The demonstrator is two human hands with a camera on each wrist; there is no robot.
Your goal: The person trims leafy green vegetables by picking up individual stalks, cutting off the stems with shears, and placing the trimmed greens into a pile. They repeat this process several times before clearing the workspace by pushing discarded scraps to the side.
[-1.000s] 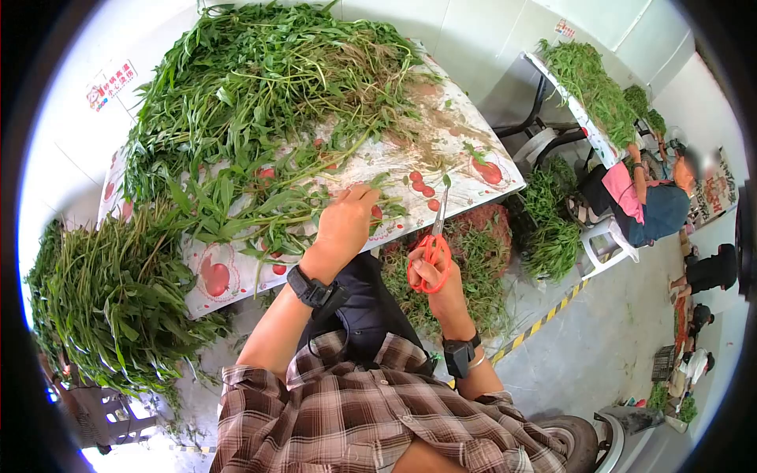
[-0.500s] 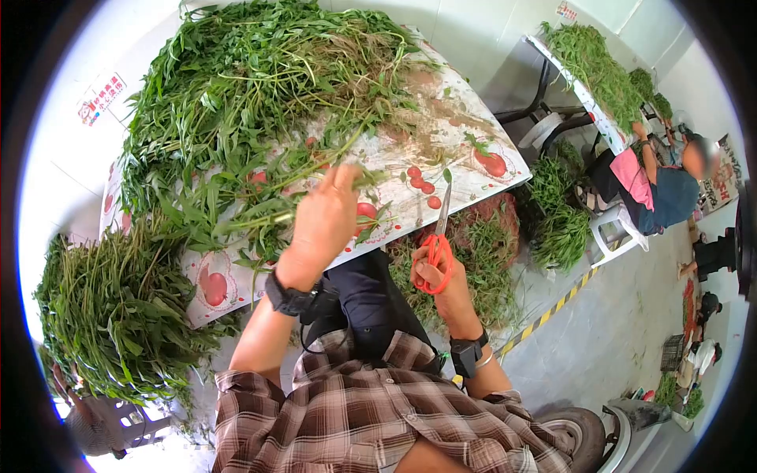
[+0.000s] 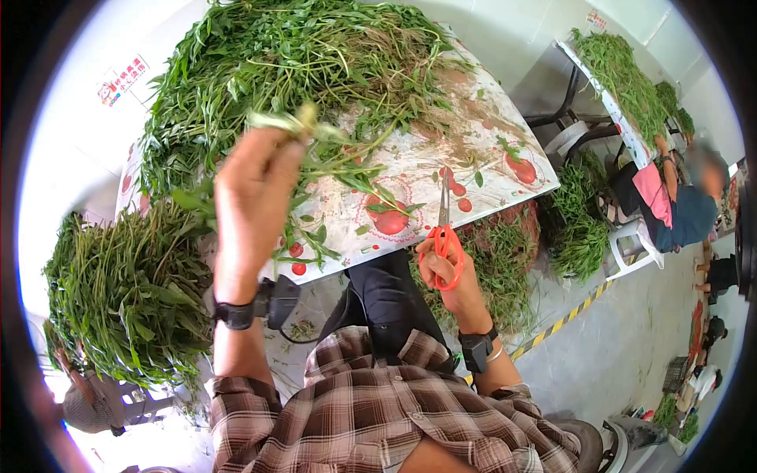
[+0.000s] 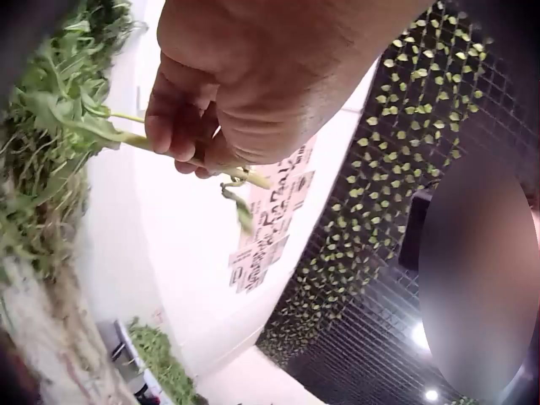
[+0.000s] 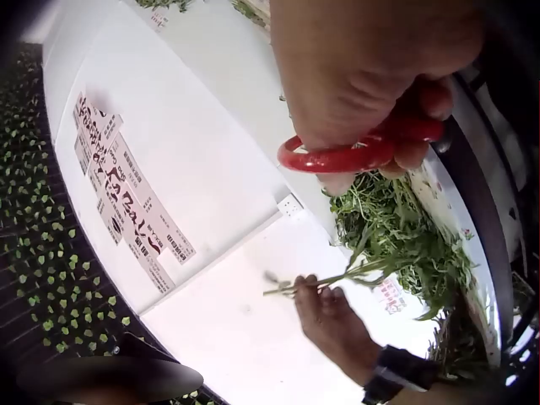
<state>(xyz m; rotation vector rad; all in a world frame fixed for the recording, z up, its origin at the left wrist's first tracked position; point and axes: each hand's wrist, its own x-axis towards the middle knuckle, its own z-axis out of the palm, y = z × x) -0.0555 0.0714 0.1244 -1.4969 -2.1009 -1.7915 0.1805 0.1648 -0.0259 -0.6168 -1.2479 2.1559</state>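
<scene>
My left hand (image 3: 256, 193) is raised over the table's near left side and pinches a green leafy stem (image 4: 131, 137) between thumb and fingers. In the left wrist view the stem's pale end pokes out past the fingertips, a small leaf dangling beside it. Its leafy part trails away from the hand in the right wrist view. Near the table's front edge, my right hand (image 3: 461, 293) grips red-handled scissors (image 3: 447, 246), fingers through the loops. The blades point away from me; in the right wrist view only the red handle shows.
A big heap of leafy stems (image 3: 292, 71) covers the far side of the patterned table (image 3: 493, 130). Another bundle (image 3: 130, 292) lies at the left. Cut greens (image 3: 501, 276) lie on the floor below. A person (image 3: 686, 205) sits at a second table (image 3: 611, 110) at right.
My left hand has lifted up and left from the table with the stem. The scissors in my right hand stay near the table edge. The head view has shifted slightly.
</scene>
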